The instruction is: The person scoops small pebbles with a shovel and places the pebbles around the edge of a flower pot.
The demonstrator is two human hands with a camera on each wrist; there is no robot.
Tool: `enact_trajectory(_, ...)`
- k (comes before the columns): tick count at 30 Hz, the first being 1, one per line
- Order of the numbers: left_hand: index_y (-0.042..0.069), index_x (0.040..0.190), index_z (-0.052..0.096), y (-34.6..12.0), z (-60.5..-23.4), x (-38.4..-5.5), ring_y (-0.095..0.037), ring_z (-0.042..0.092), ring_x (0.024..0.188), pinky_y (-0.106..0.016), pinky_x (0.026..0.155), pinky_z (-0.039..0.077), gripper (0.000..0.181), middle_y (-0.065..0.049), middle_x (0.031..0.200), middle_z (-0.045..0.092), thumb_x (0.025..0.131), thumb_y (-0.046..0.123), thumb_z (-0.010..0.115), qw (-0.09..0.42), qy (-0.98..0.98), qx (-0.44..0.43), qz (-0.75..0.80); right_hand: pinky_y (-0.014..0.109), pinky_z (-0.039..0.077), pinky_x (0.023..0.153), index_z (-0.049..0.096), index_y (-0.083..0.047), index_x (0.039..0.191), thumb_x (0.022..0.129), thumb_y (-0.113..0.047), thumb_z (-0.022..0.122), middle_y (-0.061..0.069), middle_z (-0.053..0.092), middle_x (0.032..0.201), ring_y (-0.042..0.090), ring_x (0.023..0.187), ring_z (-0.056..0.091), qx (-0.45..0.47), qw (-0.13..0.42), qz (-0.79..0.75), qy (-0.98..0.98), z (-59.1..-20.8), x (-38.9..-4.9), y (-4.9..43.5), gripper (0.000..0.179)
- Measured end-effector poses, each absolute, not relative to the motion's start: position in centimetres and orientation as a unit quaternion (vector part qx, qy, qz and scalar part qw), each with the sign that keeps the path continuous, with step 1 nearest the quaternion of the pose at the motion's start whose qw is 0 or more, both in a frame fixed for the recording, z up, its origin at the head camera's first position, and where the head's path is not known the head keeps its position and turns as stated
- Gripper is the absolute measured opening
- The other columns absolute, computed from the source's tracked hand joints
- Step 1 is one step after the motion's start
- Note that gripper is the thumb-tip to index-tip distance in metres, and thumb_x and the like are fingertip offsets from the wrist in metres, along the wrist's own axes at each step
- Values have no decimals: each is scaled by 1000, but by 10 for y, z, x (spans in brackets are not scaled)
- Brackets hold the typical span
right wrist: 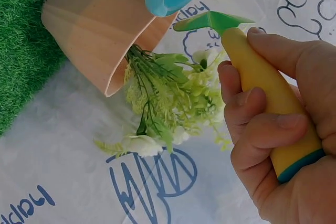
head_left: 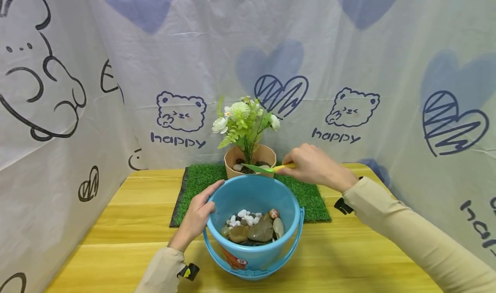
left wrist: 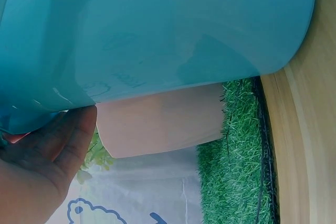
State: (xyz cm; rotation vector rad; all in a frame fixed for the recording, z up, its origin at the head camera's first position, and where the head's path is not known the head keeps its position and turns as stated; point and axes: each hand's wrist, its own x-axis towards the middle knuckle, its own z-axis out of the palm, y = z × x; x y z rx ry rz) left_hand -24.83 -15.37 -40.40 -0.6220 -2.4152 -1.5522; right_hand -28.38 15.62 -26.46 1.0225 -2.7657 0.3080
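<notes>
Head view: left hand (head_left: 197, 211) grips bucket (head_left: 248, 192); right hand (head_left: 314, 166) holds trowel (head_left: 268, 170) near bucket's far side. Best: trowel level, bucket braced.

wood-grain table (head_left: 360, 250) | green grass mat (head_left: 310, 205) on it | white sheet (head_left: 217, 56) behind: blue hearts (head_left: 270, 63), outlined bears (head_left: 181, 111)

Trowel (right wrist: 252, 72) in the right grip (head_left: 314, 166) looks like smooth plastic, bucket (head_left: 265, 256) in the left grip (head_left: 197, 213) is shiny plastic too, wood-look surface (head_left: 348, 250) below both.
</notes>
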Motion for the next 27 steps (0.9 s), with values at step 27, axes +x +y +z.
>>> enact_trajectory(27, 12, 148, 44, -153, -405, -249, -37, 60, 119, -37, 82, 54, 69, -17, 143, 52, 81, 2, 40, 105, -818, -207, -527, 24, 40, 51, 78, -32, 75, 83, -41, 74, -23, 63, 60, 1, 50, 50, 377, -22, 21, -926, -244, -252, 153, 13)
